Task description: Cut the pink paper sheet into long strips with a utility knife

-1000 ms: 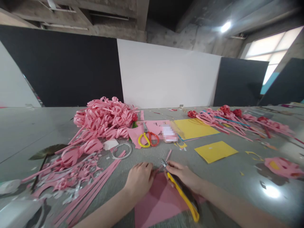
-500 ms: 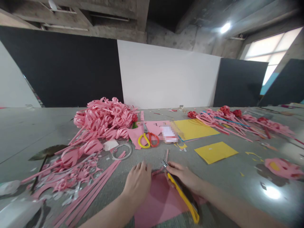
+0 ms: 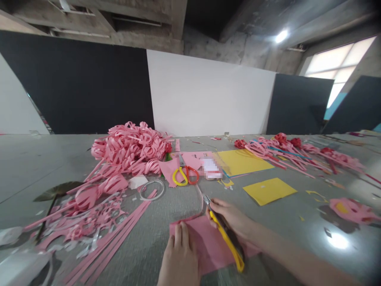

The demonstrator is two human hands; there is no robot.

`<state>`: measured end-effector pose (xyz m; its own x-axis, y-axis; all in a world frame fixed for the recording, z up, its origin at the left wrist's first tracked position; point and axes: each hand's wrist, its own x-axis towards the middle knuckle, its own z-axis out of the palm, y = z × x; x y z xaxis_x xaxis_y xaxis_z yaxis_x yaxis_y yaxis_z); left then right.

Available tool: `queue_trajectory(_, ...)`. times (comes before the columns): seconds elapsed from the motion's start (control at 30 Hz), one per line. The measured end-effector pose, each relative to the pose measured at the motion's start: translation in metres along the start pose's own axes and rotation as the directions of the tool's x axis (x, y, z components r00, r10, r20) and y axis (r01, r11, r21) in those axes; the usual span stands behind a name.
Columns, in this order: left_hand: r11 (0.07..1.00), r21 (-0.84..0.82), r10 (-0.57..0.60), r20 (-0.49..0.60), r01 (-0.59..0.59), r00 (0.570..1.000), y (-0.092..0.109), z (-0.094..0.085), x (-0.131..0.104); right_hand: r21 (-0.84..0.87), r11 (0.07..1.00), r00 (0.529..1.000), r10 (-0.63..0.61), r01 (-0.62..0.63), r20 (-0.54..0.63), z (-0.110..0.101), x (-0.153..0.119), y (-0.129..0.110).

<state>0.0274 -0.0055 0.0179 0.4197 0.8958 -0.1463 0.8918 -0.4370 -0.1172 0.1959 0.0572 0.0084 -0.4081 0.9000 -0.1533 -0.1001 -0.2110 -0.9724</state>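
A pink sheet [image 3: 212, 248] lies on the grey floor in front of me, with a thin pink strip [image 3: 200, 194] curling up from its far edge. My left hand [image 3: 180, 254] rests flat on the left part of the sheet, fingers stretched forward. Over the sheet's right side, my right hand [image 3: 228, 214] is closed around a tool with yellow-and-black handles [image 3: 228, 240]. The metal tip of that tool points away from me, close to the strip. Several cut pink strips [image 3: 119, 238] lie to the left.
Scissors [image 3: 186, 174] with yellow and red handles and a phone [image 3: 211, 169] lie ahead. Pink paper loops [image 3: 131, 147] are heaped at the left. A wire ring [image 3: 151, 190] lies nearer. Yellow sheets [image 3: 269, 190] and pink-red paper flowers [image 3: 279, 149] are at the right.
My left hand has moved back towards me, onto the sheet's left part. The thin strip now shows, curling from the far edge. The right hand stays nearly in place with the tool.
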Motion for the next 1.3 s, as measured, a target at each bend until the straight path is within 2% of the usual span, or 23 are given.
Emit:
queue_trajectory(0.07, 0.997, -0.068, 0.034, -0.026, -0.036, 0.999, 0.0, -0.002, 0.002, -0.087, 0.995, 0.999, -0.047, 0.046, -0.009, -0.002, -0.002, -0.013)
queue_trajectory(0.13, 0.99, -0.124, 0.063, -0.06, -0.07, 0.996, -0.001, -0.001, 0.003, -0.253, 0.962, 0.993, -0.117, 0.107, -0.026, -0.005, -0.005, -0.028)
queue_trajectory(0.2, 0.981, -0.168, 0.083, -0.088, -0.097, 0.993, -0.001, 0.001, 0.005, -0.472, 0.86, 0.969, -0.243, 0.193, -0.046, -0.007, -0.009, -0.042)
queue_trajectory(0.3, 0.968, -0.222, 0.094, -0.102, -0.115, 0.99, -0.002, 0.003, 0.007, -0.798, 0.562, 0.909, -0.415, 0.22, -0.042, -0.008, -0.013, -0.05)
queue_trajectory(0.37, 0.961, -0.245, 0.104, -0.115, -0.129, 0.988, -0.002, 0.005, 0.007, -0.913, 0.333, 0.872, -0.487, 0.233, 0.045, -0.008, -0.012, -0.046)
queue_trajectory(0.43, 0.956, -0.25, 0.122, -0.138, -0.154, 0.983, -0.002, 0.006, 0.006, -0.961, 0.116, 0.849, -0.504, 0.25, 0.16, -0.008, -0.01, -0.036)
queue_trajectory(0.5, 0.954, -0.246, 0.129, -0.169, -0.169, 0.977, -0.001, 0.009, 0.006, -0.968, -0.075, 0.846, -0.473, 0.239, 0.246, -0.008, -0.007, -0.025)
queue_trajectory(0.57, 0.956, -0.24, 0.122, -0.209, -0.171, 0.97, -0.001, 0.012, 0.006, -0.948, -0.223, 0.849, -0.431, 0.229, 0.306, -0.009, -0.006, -0.016)
queue_trajectory(0.63, 0.958, -0.23, 0.118, -0.226, -0.171, 0.967, -0.001, 0.015, 0.007, -0.917, -0.325, 0.844, -0.401, 0.232, 0.356, -0.01, -0.005, -0.011)
queue_trajectory(0.77, 0.961, -0.225, 0.117, -0.204, -0.163, 0.972, 0.0, 0.019, 0.007, -0.872, -0.414, 0.827, -0.371, 0.259, 0.422, -0.012, -0.004, -0.006)
queue_trajectory(1.0, 0.953, -0.269, 0.107, -0.123, -0.137, 0.987, -0.001, 0.014, 0.006, -0.856, -0.431, 0.825, -0.345, 0.285, 0.448, -0.012, -0.001, -0.001)
queue_trajectory(1.3, 0.952, -0.263, 0.109, -0.179, -0.154, 0.978, 0.0, 0.018, 0.01, -0.825, -0.493, 0.809, -0.343, 0.277, 0.477, -0.01, -0.001, 0.001)
